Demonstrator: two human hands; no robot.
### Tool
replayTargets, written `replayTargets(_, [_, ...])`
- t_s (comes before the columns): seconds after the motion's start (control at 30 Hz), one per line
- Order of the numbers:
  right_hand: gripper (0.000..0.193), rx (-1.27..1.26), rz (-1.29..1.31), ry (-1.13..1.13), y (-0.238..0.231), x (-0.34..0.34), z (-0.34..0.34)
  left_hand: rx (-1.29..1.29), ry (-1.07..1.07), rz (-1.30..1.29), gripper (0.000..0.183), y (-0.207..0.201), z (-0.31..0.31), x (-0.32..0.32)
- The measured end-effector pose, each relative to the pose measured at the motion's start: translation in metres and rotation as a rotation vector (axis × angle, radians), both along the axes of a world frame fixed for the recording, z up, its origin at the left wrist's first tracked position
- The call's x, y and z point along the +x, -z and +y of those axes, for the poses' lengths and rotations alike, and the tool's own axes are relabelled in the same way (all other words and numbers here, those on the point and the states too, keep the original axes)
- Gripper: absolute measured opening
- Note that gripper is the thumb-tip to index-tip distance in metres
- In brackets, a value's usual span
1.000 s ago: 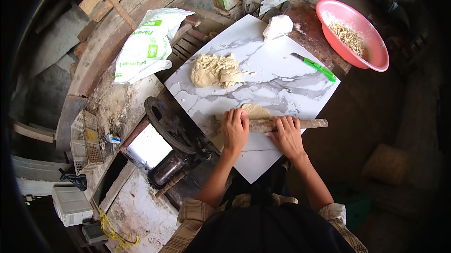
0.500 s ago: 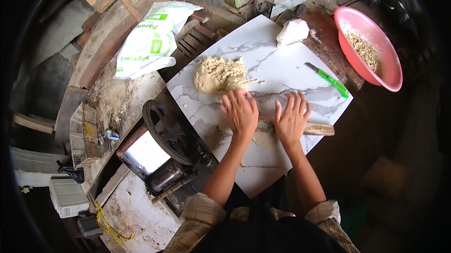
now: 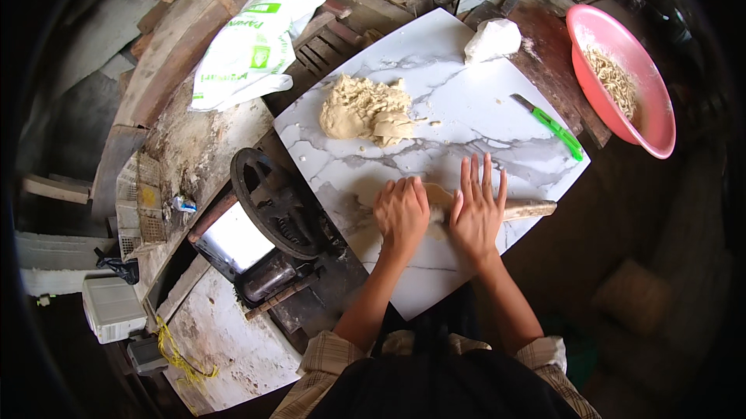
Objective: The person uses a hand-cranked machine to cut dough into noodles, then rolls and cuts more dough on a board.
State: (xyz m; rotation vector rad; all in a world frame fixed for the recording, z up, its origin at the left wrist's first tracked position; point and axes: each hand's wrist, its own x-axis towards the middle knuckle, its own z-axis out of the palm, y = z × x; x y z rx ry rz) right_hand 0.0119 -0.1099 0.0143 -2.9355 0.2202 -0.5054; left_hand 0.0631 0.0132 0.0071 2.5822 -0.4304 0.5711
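A wooden rolling pin (image 3: 531,209) lies across the near part of the marble-patterned board (image 3: 466,120), partly hidden under my hands. My left hand (image 3: 402,215) presses on it palm down, fingers slightly bent and not wrapped round it. Farther right, my right hand (image 3: 477,217) lies on the pin with its fingers stretched out flat. A thin piece of flattened dough (image 3: 439,197) shows between the hands. Beyond my left hand sits a lumpy mass of pale dough (image 3: 361,112). A green-handled cutter knife (image 3: 556,131) lies toward the board's right corner.
A white bag of powder (image 3: 493,40) stands at the far corner. The pink basin (image 3: 579,57) at the right holds cut dough strips. Left of the board is a roller machine with a dark wheel (image 3: 272,201). A white-green sack (image 3: 245,54) lies far left.
Both hands have come down onto the rolling pin; the left fingers have drawn back toward me and bent, the right fingers have straightened. The flattened dough now shows beyond the pin. The view has shifted slightly.
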Motion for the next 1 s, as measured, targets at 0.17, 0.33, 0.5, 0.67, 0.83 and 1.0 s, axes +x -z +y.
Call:
replayTargets(0.17, [0.055,-0.040,-0.133,0.013,-0.010,0.060,-0.011,-0.106,-0.080,0.177,0.040,-0.012,-0.014,0.047])
replayTargets(0.33, [0.051,0.040,-0.063,-0.101,0.006,0.035,-0.011,-0.031,-0.220,0.445,0.047,-0.016,-0.012,0.015])
replayTargets(0.5, [0.048,0.047,-0.010,-0.286,0.018,-0.009,-0.018,-0.088,-0.157,0.062,0.043,0.005,-0.004,-0.030])
replayTargets(0.67, [0.046,0.163,-0.053,-0.298,0.010,0.063,-0.020,-0.077,-0.279,0.159,0.047,-0.012,-0.011,0.030])
replayTargets(0.83, [0.047,0.137,-0.192,-0.224,0.007,0.058,-0.017,0.002,-0.388,0.235,0.050,-0.009,-0.013,0.021])
replayTargets(1.0, [0.048,0.108,-0.070,-0.368,0.017,-0.011,-0.028,-0.034,-0.252,-0.041,0.033,0.007,-0.010,-0.041])
